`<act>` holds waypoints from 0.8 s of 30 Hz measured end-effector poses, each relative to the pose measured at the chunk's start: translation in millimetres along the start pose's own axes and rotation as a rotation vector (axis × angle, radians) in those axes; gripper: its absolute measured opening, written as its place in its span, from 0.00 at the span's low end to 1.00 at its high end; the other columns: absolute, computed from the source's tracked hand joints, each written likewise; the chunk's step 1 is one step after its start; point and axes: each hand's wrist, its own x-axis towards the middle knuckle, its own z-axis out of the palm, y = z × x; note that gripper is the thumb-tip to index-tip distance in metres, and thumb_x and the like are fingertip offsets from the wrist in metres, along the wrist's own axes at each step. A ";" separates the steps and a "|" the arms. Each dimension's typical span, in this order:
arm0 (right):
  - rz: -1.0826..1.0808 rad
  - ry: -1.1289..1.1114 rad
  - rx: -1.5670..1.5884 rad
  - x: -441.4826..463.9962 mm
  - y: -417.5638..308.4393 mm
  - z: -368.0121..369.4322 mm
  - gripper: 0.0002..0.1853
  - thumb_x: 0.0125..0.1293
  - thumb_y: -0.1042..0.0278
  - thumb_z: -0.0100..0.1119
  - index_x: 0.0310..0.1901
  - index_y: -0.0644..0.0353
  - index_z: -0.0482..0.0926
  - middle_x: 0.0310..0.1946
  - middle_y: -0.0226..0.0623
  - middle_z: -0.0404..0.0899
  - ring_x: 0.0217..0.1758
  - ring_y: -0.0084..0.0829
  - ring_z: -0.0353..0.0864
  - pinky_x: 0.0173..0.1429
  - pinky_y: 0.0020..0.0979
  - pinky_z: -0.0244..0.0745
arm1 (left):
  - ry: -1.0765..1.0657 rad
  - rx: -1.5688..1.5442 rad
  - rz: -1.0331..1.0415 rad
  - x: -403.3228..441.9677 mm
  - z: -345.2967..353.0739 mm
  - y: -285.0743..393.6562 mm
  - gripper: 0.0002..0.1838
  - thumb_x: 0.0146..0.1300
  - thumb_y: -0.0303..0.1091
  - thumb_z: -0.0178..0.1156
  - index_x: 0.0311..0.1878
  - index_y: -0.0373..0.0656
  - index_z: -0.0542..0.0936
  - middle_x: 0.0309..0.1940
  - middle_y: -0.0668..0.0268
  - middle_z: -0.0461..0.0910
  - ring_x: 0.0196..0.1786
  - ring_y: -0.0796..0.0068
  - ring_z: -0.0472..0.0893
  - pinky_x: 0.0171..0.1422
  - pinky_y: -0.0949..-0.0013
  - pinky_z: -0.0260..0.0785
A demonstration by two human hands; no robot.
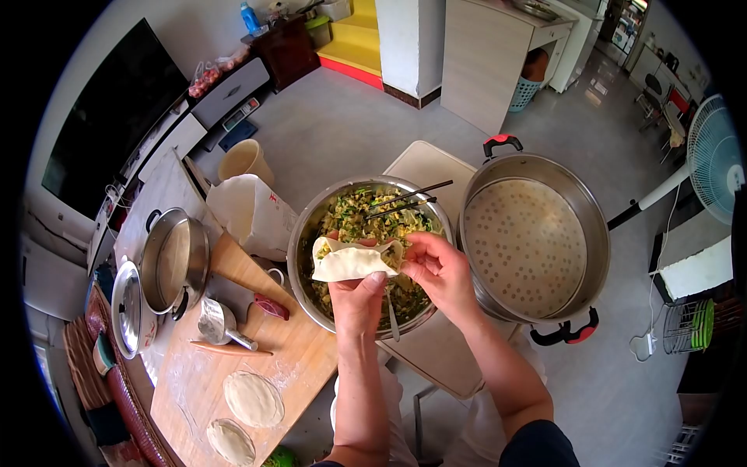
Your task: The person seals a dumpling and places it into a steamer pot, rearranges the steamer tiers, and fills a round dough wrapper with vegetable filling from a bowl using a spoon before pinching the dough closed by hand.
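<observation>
Over a large metal bowl (293, 261) of chopped green and yellow filling (354, 208), my left hand (358, 302) supports a folded dough dumpling (350, 265) from below, its thumb against the front. Filling shows at the dumpling's ends. At its right end, my right hand (442, 272) pinches the dough edge between thumb and fingers. Dark chopsticks (411, 198) rest in the bowl, and a spoon handle (392, 313) leans at its near rim. Two flat dough rounds, one larger (254, 398) and one smaller (230, 442), lie on the floured wooden board (177, 373).
To the right stands a wide steamer pot (529, 245) with a perforated base and red-black handles. A rolling pin (232, 349), metal scoop (217, 321), steel pot (173, 261), lid (127, 307) and white bag (253, 210) are at left. A fan (712, 159) stands far right.
</observation>
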 end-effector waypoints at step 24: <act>-0.013 -0.071 -0.078 3.1 -11.4 -5.8 0.23 0.68 0.79 0.61 0.64 0.67 0.72 0.41 0.39 0.85 0.48 0.25 0.83 0.53 0.28 0.81 | 0.033 -0.006 0.007 3.6 -18.7 8.2 0.48 0.56 0.20 0.69 0.76 0.54 0.54 0.57 0.59 0.77 0.63 0.48 0.77 0.63 0.51 0.77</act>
